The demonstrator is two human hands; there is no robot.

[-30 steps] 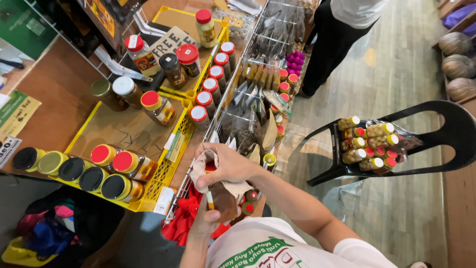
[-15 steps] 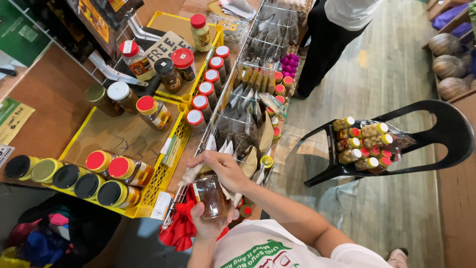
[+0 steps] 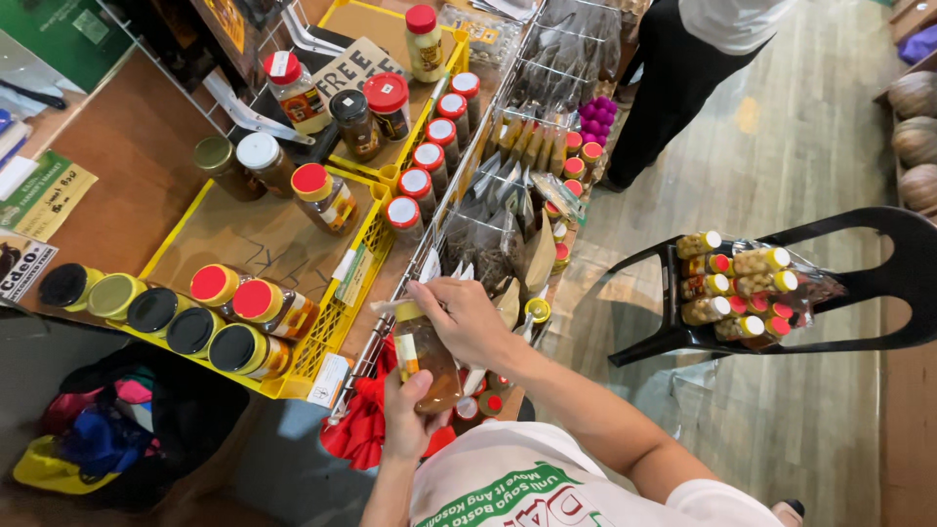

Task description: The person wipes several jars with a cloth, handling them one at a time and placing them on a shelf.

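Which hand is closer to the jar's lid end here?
Right. The right hand covers the top of the amber jar, at the lid end. The left hand grips the jar from below, at its base.

You hold a small clear jar (image 3: 427, 359) of amber-brown stuff, upright and slightly tilted, just in front of your chest. It carries a pale label on its side. Its top is covered, so you cannot tell the lid's colour.
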